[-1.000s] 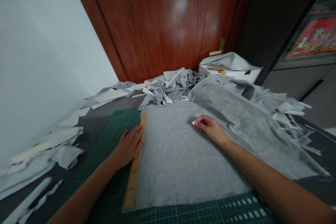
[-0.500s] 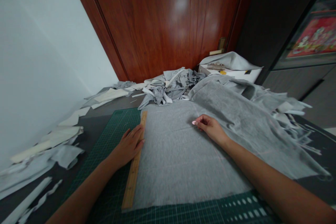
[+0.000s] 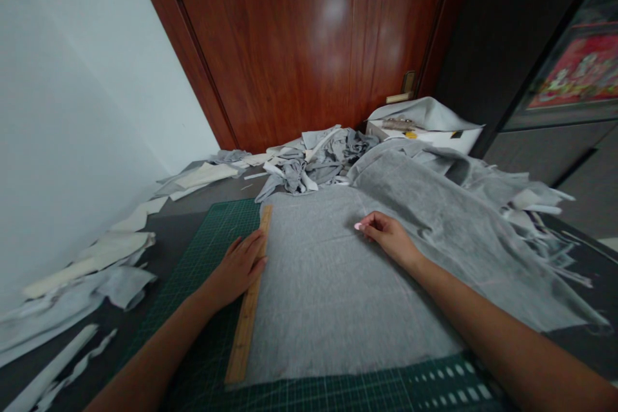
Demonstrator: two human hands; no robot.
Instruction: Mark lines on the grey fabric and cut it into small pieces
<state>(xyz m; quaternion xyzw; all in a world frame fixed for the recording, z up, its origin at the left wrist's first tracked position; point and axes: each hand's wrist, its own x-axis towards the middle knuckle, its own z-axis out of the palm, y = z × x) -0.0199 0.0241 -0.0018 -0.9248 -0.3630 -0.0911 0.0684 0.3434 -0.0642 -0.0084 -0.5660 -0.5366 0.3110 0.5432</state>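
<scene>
My left hand (image 3: 240,268) lies with fingers spread on a wooden ruler (image 3: 249,315), pressing it along the left edge of a grey fabric piece (image 3: 318,296). My right hand (image 3: 386,235) pinches a small pink piece of tailor's chalk (image 3: 358,226) just over the fabric, right of its middle. Whether the chalk touches the cloth I cannot tell. Beneath fabric and ruler is a green cutting mat (image 3: 226,222), showing at the left and along the front. Faint pink lines run over the cloth.
Grey fabric (image 3: 449,225) spreads in folds at the right. A heap of scraps (image 3: 318,158) lies at the back, beside a white box (image 3: 449,136). Cream and grey offcuts (image 3: 103,254) line the left wall. A wooden door (image 3: 299,45) stands behind the table.
</scene>
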